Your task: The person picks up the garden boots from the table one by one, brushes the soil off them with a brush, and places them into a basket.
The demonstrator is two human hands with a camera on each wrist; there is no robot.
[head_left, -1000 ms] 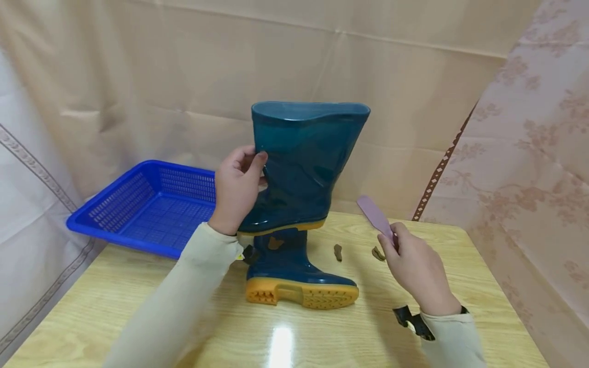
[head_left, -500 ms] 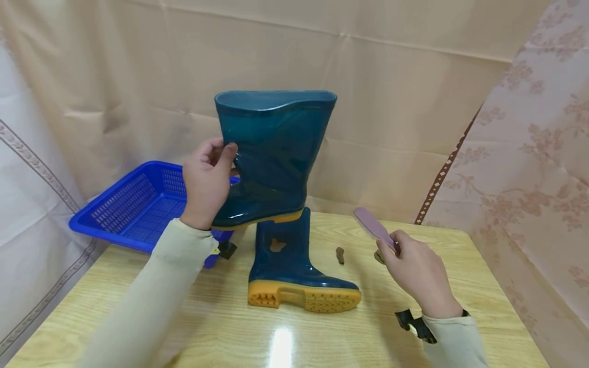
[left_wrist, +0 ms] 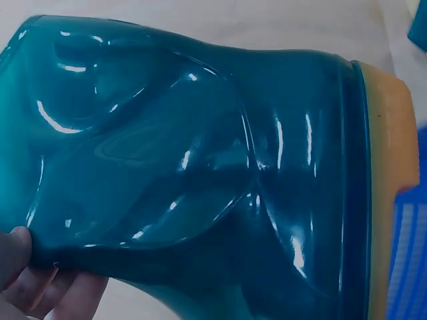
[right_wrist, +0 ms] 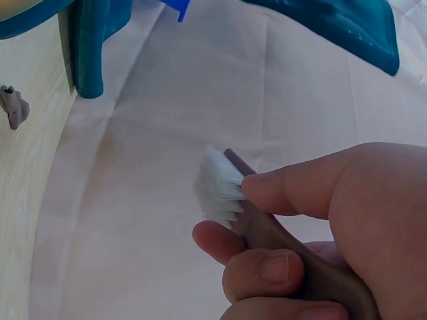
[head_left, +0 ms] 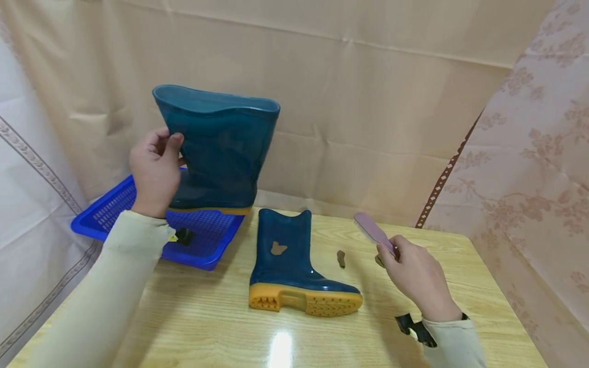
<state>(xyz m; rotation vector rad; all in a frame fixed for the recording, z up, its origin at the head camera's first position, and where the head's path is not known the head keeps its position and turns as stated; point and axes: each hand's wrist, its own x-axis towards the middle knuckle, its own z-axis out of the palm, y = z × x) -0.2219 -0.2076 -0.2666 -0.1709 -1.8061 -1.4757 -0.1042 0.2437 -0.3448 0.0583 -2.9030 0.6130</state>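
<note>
My left hand [head_left: 156, 166] pinches the shaft of a dark teal rubber boot [head_left: 221, 148] by its front edge. The boot is upright with its yellow sole [left_wrist: 390, 133] down, raised in front of and partly over a blue plastic basket [head_left: 213, 255]. Whether the sole touches the basket, I cannot tell. A second boot [head_left: 287, 260] lies on its side on the table, a brown patch on its shaft and its sole facing me. My right hand [head_left: 416, 273] grips a purple-handled brush [head_left: 375, 227]; white bristles [right_wrist: 219, 187] show in the right wrist view.
On the wooden table [head_left: 221, 327], a small brown lump [head_left: 341, 258] lies right of the second boot. Another brown lump [head_left: 379, 260] is partly hidden by my right hand. A beige cloth [head_left: 349, 102] hangs behind the table, with a patterned curtain [head_left: 520, 168] at the right.
My left hand has carried the held boot leftward, from above the second boot to the basket. The second boot's shaft is now uncovered. My right hand with the brush has barely moved.
</note>
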